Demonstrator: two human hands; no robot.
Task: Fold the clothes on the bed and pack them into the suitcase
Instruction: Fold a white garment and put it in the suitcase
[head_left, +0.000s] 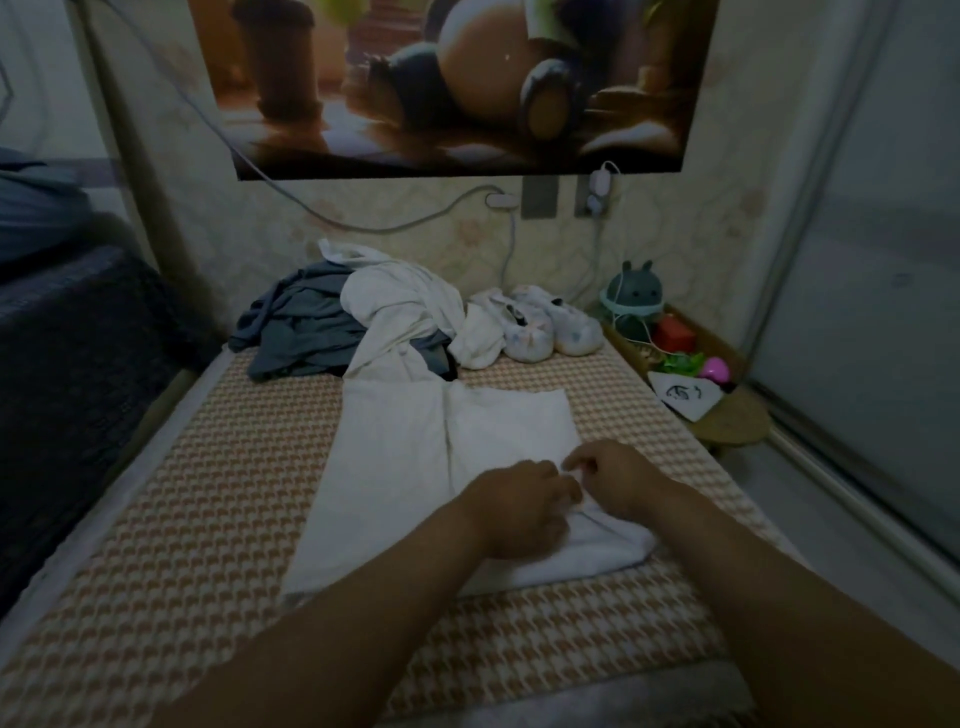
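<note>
A white garment (415, 467) lies partly folded flat on the checked bed cover (208, 493), its far part trailing up into a heap. My left hand (519, 504) and my right hand (618, 478) meet at the garment's near right corner, both with fingers curled, pinching the white cloth. Behind it lies a crumpled grey-blue garment (296, 327) with more white cloth (400, 296) on top. No suitcase is in view.
Small white patterned bundles (530, 332) lie at the back right of the bed. A low wooden stand (727, 415) at the right holds a green toy lamp (631, 301), a red box and small items. Cables hang on the wall. A dark blanket (67, 364) is at the left.
</note>
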